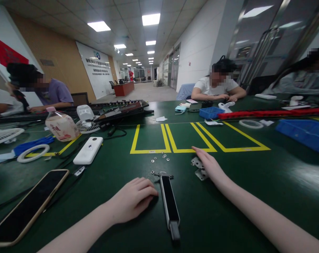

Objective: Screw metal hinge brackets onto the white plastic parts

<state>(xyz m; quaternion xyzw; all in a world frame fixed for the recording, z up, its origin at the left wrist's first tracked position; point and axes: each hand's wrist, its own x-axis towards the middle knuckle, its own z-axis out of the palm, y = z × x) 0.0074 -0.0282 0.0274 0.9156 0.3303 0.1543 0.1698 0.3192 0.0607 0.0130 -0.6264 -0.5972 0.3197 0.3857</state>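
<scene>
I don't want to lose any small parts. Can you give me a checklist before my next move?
1. Left hand off the black-and-silver tool: ok, it rests beside it.
2. Right hand at the metal pieces: ok.
3. Firm grip on those pieces: cannot tell; the hand partly hides them.
4. Small rings gathered together: not ok, scattered.
5. Phone away from the rings: ok, far left.

Brackets (pixel 200 173), centre right: partly hidden by right grip (pixel 208 164).
Left grip (pixel 136 196), lower centre: palm side hidden.
Metal rings (pixel 164 156), centre: too small to tell exact kind.
Phone (pixel 30 207), lower left: one corner cut by left edge.
Bin (pixel 304 135), right: cut by right edge.
Person (pixel 299 80), upper right: likewise cropped.
Sign (pixel 96 70), upper left: lettering too small to read.
</scene>
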